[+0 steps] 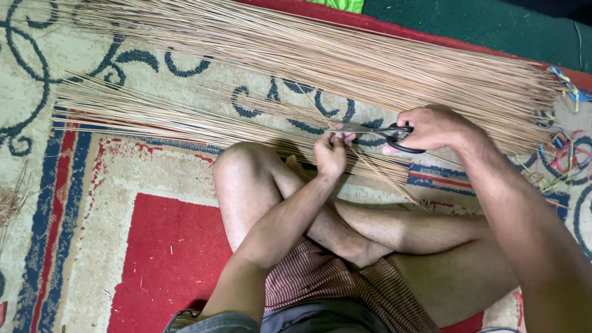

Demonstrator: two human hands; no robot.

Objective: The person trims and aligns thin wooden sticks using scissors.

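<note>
A person sits cross-legged on a patterned carpet (92, 203), seen from above, with bare knees and striped shorts at the near side of the view.

The right hand (431, 128) holds a pair of scissors with black handles (382, 131). Its fingers are closed through the handle loops, and the metal blades point to the left, toward the other hand. The blades look nearly closed, but how far they are open I cannot tell exactly.

The left hand (331, 154) is just beside the blade tips, to the left and a little nearer. Its fingers are pinched together on a thin stick (385, 179), which runs from the fingers slantwise down to the right, over the carpet. The top end of this stick meets the scissor blades between the two hands.

Behind the hands, on the far side, a large bundle of long thin sticks (320, 55) lies across the carpet from left to right. Its right end is tied with coloured string (564, 83). A smaller layer of loose sticks (154, 114) lies nearer, spread from the left side of the view to the place under the hands, just beyond the left knee (243, 163).

At the far right, near the tied end, some short coloured pieces of string (564, 157) lie on the carpet. At the left edge a small heap of dry fibres (9, 203) is visible.
</note>
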